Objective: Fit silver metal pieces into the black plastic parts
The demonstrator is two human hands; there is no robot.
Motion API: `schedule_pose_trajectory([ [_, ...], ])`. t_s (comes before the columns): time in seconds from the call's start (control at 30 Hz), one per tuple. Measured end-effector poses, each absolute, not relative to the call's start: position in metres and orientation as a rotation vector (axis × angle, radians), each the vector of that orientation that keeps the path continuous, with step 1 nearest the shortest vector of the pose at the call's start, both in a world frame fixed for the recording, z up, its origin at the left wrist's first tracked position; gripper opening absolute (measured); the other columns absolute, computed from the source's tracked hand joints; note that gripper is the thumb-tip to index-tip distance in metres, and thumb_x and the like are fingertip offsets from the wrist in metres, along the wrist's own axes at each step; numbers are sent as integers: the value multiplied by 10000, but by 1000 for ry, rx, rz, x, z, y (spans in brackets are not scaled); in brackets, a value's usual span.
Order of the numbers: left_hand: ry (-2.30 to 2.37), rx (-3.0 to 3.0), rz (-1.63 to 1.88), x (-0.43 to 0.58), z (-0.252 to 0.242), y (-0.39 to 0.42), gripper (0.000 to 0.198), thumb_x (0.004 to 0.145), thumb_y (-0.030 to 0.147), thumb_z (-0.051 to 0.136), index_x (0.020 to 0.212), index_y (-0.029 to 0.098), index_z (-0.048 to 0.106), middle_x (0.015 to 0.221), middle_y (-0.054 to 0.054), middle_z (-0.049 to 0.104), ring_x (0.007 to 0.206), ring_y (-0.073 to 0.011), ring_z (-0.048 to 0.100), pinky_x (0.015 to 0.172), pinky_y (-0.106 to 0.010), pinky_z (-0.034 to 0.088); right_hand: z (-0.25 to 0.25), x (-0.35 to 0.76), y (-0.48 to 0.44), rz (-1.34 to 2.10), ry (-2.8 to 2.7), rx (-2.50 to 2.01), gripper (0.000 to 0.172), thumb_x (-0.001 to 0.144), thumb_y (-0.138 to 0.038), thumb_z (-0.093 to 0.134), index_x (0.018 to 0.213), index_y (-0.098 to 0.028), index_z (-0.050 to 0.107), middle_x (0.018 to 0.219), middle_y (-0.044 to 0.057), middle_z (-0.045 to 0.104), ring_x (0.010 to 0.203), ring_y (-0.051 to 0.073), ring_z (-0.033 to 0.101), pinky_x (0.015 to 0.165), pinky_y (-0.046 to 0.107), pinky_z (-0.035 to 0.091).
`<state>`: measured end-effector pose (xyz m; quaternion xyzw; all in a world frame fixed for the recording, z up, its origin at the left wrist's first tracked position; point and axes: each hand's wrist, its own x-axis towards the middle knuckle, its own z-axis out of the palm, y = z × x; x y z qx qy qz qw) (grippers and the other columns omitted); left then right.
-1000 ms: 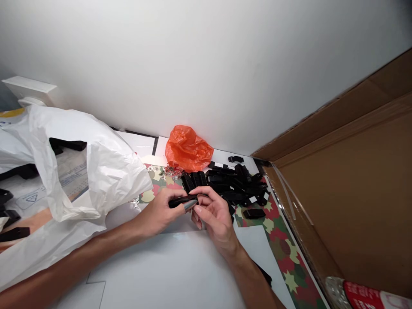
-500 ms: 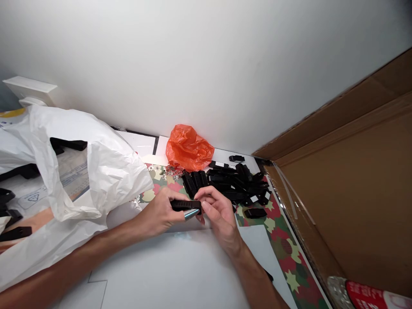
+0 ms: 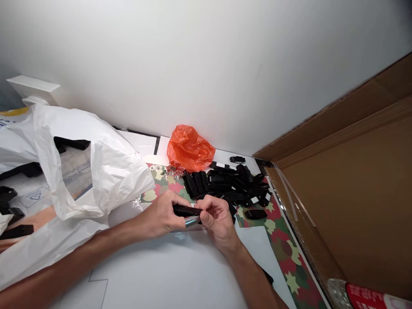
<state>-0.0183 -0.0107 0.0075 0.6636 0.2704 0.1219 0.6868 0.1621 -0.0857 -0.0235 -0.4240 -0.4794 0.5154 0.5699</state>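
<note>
My left hand [image 3: 163,213] is closed around a black ribbed plastic piece [image 3: 186,210], held level above the white sheet. A shiny silver-blue item [image 3: 192,221] shows at the left thumb tip, under the piece; whether it is held or worn I cannot tell. My right hand [image 3: 220,221] is closed at the piece's right end, thumb and fingertips pinched against it. Anything small between those fingertips is hidden. Just beyond the hands lies a heap of similar black pieces [image 3: 230,182], some with white labels. Small shiny metal bits [image 3: 174,171] lie to its left.
A crumpled orange bag [image 3: 189,148] sits against the wall. On the left, a white plastic bag [image 3: 120,167] lies open with black parts inside. A cardboard box [image 3: 350,184] stands at right, with a red-labelled bottle [image 3: 363,296] near it. Single black pieces [image 3: 255,214] lie apart.
The right thumb and fingers have closed in on the piece's right end, covering more of it. The piece has tilted slightly, its right end lower. The view has shifted slightly.
</note>
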Motion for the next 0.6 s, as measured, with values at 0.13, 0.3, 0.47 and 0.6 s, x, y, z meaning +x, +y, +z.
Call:
schedule_pose_trajectory([
  [0.13,651,1474,270,-19,6,-10,332,777,334,709,611,170,473,599,48,310,600,-97,246,530,-299,160,-24,164,-88,1116,-1199,-1036,476,889,-558,769,678,-211,520,614,-53,390,561,112,326,521,263,247],
  [0.3,677,1472,322,-17,5,-9,253,721,246,644,585,178,441,571,51,285,578,-92,227,525,-298,136,-12,168,-89,838,-1410,-1235,411,968,-513,683,721,-209,558,639,-44,416,588,120,352,549,274,272],
  [0.47,766,1519,375,-13,4,-6,237,709,242,595,580,184,404,598,41,261,591,-95,221,540,-295,118,0,167,-87,544,-1583,-1315,363,1035,-432,587,746,-214,565,686,-17,505,624,136,429,611,290,357],
  [0.6,763,1565,384,-12,3,-4,201,692,226,560,584,185,395,615,33,273,602,-99,223,546,-295,127,4,166,-87,490,-1627,-1391,374,1048,-457,543,755,-225,561,706,3,537,649,157,450,649,308,399],
])
